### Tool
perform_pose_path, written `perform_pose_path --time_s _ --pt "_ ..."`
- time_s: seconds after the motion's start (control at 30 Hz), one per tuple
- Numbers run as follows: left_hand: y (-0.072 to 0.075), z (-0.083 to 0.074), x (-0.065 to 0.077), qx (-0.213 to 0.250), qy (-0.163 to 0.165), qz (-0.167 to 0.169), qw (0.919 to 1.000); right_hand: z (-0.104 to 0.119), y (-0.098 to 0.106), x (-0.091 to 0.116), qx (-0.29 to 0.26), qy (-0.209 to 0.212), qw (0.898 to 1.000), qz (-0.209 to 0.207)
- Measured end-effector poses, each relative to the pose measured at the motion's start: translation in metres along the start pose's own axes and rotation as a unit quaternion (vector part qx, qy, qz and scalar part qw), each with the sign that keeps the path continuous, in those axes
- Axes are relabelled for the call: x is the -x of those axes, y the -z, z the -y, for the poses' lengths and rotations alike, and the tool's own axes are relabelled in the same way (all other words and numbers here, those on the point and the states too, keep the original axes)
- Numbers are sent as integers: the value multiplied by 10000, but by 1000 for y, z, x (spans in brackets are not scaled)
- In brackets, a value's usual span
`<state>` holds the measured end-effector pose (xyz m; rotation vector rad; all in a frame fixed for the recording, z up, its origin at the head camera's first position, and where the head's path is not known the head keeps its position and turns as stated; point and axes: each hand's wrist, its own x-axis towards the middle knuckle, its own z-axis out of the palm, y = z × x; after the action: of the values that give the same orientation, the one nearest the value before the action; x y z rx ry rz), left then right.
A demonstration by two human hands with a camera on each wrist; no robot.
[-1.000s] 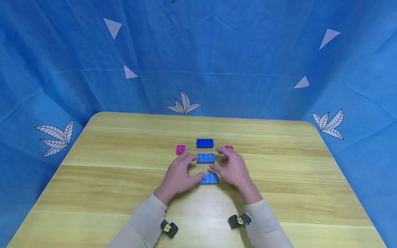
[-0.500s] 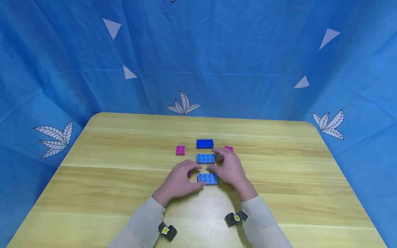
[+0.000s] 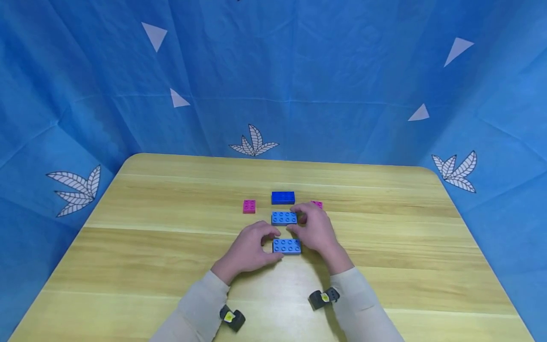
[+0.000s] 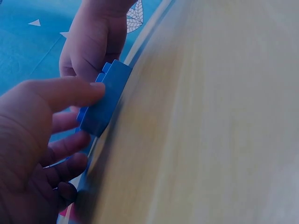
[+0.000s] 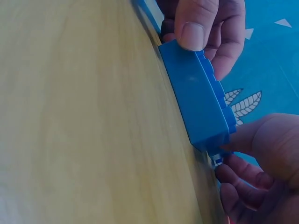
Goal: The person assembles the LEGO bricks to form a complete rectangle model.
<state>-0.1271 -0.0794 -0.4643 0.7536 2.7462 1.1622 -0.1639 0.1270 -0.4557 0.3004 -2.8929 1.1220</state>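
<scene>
Two light blue toy building bricks lie one behind the other on the table, studs up. My left hand holds the near light blue brick by its left end, thumb at the front and index finger behind. In the left wrist view the thumb overlaps the side of that near brick. My right hand spans the right end of the middle light blue brick, index finger behind and thumb in front. The right wrist view mostly hides this middle brick behind the near one.
Behind the middle brick sits a dark blue brick. A small pink brick is on the left; another pink brick is partly hidden behind my right hand. The wooden table ends at a blue patterned curtain.
My left hand has drawn back from beside the middle brick to the near brick's left end. The right hand has shifted slightly left, to the middle brick's right end. The bricks have barely moved.
</scene>
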Motion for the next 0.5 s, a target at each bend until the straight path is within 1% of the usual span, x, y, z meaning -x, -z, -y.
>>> perform_pose_path --time_s 0.3,0.5 --pt "-2 2 0 -91 -93 28 9999 0 0 0 -54 -53 10000 14" --pt "-2 3 0 -105 -155 2 9998 -1 0 -2 -92 -101 9998 160"
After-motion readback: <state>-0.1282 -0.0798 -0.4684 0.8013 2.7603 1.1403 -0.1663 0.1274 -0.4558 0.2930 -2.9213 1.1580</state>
